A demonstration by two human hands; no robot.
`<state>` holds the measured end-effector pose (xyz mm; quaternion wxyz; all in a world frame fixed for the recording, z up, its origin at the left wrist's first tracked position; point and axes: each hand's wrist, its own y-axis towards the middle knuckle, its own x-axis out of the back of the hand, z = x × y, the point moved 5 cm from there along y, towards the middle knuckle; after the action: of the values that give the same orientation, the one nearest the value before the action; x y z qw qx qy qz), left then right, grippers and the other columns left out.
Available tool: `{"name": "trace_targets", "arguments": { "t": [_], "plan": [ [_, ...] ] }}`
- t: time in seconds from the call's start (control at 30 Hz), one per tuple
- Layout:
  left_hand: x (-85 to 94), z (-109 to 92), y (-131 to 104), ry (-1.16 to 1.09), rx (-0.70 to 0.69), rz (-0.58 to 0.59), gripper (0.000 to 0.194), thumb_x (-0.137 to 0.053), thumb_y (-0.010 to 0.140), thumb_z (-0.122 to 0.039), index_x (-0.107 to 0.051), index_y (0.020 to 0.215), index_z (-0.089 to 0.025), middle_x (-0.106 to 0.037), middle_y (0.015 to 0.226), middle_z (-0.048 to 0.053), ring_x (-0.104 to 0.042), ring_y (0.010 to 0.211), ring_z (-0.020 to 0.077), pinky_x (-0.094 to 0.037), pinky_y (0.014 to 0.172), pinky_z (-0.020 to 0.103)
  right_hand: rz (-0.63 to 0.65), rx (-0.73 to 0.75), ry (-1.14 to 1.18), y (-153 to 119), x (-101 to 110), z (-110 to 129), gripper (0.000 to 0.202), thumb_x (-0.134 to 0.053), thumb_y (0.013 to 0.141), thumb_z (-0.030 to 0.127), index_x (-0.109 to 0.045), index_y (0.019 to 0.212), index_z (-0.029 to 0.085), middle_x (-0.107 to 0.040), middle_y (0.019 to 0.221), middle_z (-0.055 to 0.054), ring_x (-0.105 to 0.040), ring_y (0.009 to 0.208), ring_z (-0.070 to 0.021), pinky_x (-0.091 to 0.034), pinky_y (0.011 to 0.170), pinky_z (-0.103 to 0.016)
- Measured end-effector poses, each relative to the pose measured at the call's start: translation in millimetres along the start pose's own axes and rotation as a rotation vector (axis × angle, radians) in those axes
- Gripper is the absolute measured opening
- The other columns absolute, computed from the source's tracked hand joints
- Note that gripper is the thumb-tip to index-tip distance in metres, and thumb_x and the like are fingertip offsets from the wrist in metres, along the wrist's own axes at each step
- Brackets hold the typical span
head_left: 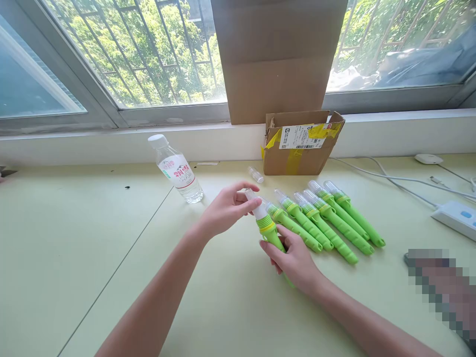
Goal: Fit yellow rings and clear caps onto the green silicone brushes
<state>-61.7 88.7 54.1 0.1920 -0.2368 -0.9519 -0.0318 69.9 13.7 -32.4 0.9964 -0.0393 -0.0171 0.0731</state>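
My right hand [293, 255] is wrapped round the green handle of a tube-like tool [267, 225], which is tilted with its white, clear-tipped end up and to the left. The thumb and fingers of my left hand [232, 206] pinch that white end near its clear tip. To the right, several similar green tools [327, 218] with clear caps lie side by side on the table. A loose clear cap [256, 174] lies behind my left hand.
A water bottle [178, 171] stands at the left. An open cardboard box [301, 144] sits against the sill. White cables [394, 179] and a power strip [455, 218] lie at the right, near a pixelated object [442, 292].
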Motion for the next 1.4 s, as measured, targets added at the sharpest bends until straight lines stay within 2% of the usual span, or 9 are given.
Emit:
{"name": "trace_targets", "arguments": {
  "t": [0.23, 0.47, 0.67, 0.8, 0.93, 1.07, 1.17, 1.27, 1.4],
  "plan": [
    [-4.2, 3.7, 1.9, -0.074, -0.001, -0.067, 0.032, -0.061, 0.082, -0.043, -0.054, 0.105, -0.022, -0.067, 0.078, 0.002, -0.064, 0.076, 0.017, -0.051, 0.074, 0.033, 0.039, 0.009, -0.029, -0.2, -2.8, 2.0, 0.012, -0.056, 0.085, 0.032, -0.055, 0.09, 0.021, -0.041, 0.056, 0.007, -0.039, 0.045, -0.0087, -0.034, 0.04, -0.021],
    [4.1, 1.7, -2.0, -0.017, 0.043, 0.027, 0.028, -0.061, 0.081, -0.042, -0.057, 0.1, -0.023, -0.066, 0.074, 0.001, -0.063, 0.071, 0.0166, -0.051, 0.072, 0.033, 0.052, 0.013, -0.031, -1.1, -4.0, 2.7, 0.015, -0.056, 0.085, 0.034, -0.055, 0.091, 0.02, -0.04, 0.058, 0.006, -0.039, 0.047, -0.0095, -0.033, 0.04, -0.021],
    [1.5, 4.5, -7.1, 0.061, 0.063, 0.144, 0.033, -0.059, 0.082, -0.043, -0.058, 0.11, -0.025, -0.063, 0.076, 0.001, -0.061, 0.077, 0.0181, -0.048, 0.066, 0.03, 0.047, 0.015, -0.045, -1.4, -2.7, 3.5, 0.014, -0.057, 0.085, 0.034, -0.054, 0.083, 0.02, -0.041, 0.057, 0.006, -0.04, 0.047, -0.0094, -0.034, 0.041, -0.021],
    [-1.9, 5.4, -6.6, 0.095, 0.057, 0.133, 0.031, -0.059, 0.081, -0.045, -0.06, 0.104, -0.024, -0.057, 0.068, -0.001, -0.056, 0.068, 0.0155, -0.041, 0.056, 0.025, 0.046, 0.002, -0.03, -1.6, -2.2, 3.2, 0.014, -0.056, 0.086, 0.034, -0.053, 0.083, 0.021, -0.04, 0.056, 0.007, -0.039, 0.045, -0.009, -0.034, 0.04, -0.021],
    [-3.5, 5.8, -6.2, 0.078, 0.069, 0.144, 0.031, -0.06, 0.08, -0.048, -0.062, 0.099, -0.023, -0.06, 0.079, 0.001, -0.059, 0.076, 0.0169, -0.044, 0.062, 0.027, 0.052, 0.011, -0.037, -1.3, -2.9, 2.8, 0.014, -0.057, 0.085, 0.034, -0.053, 0.083, 0.021, -0.04, 0.057, 0.007, -0.039, 0.046, -0.0093, -0.033, 0.039, -0.021],
    [-3.5, 6.8, -4.0, 0.11, 0.065, 0.06, 0.034, -0.062, 0.078, -0.049, -0.065, 0.101, -0.024, -0.056, 0.07, -0.001, -0.056, 0.069, 0.0155, -0.042, 0.059, 0.027, 0.034, 0.002, -0.019, -1.2, -2.9, 1.8, 0.015, -0.058, 0.084, 0.035, -0.054, 0.085, 0.021, -0.041, 0.056, 0.007, -0.039, 0.046, -0.0093, -0.034, 0.039, -0.021],
    [-6.8, 9.0, -1.8, 0.013, 0.058, 0.047, 0.038, -0.066, 0.076, -0.045, -0.063, 0.107, -0.024, -0.056, 0.068, -0.002, -0.056, 0.069, 0.0151, -0.042, 0.06, 0.027, 0.003, -0.022, -0.006, -1.7, -1.0, 0.2, 0.017, -0.06, 0.083, 0.036, -0.053, 0.088, 0.022, -0.043, 0.053, 0.008, -0.039, 0.044, -0.0091, -0.035, 0.039, -0.021],
    [-10.9, 12.5, -0.1, -0.164, 0.073, 0.085, 0.047, -0.071, 0.074, -0.04, -0.058, 0.115, -0.023, -0.065, 0.079, 0.002, -0.062, 0.081, 0.0187, -0.047, 0.071, 0.031, -0.036, -0.088, 0.03, -2.4, 1.8, -3.8, 0.027, -0.064, 0.08, 0.041, -0.049, 0.092, 0.023, -0.048, 0.051, 0.009, -0.04, 0.04, -0.0093, -0.036, 0.038, -0.022],
    [-14.6, 14.6, 1.4, -0.33, 0.059, 0.135, 0.051, -0.073, 0.073, -0.032, -0.054, 0.119, -0.021, -0.069, 0.097, 0.009, -0.064, 0.096, 0.023, -0.048, 0.086, 0.04, -0.111, -0.079, 0.088, -1.7, 5.2, -6.2, 0.036, -0.071, 0.073, 0.046, -0.044, 0.079, 0.023, -0.052, 0.053, 0.008, -0.043, 0.035, -0.009, -0.036, 0.036, -0.022]
  ]
}}
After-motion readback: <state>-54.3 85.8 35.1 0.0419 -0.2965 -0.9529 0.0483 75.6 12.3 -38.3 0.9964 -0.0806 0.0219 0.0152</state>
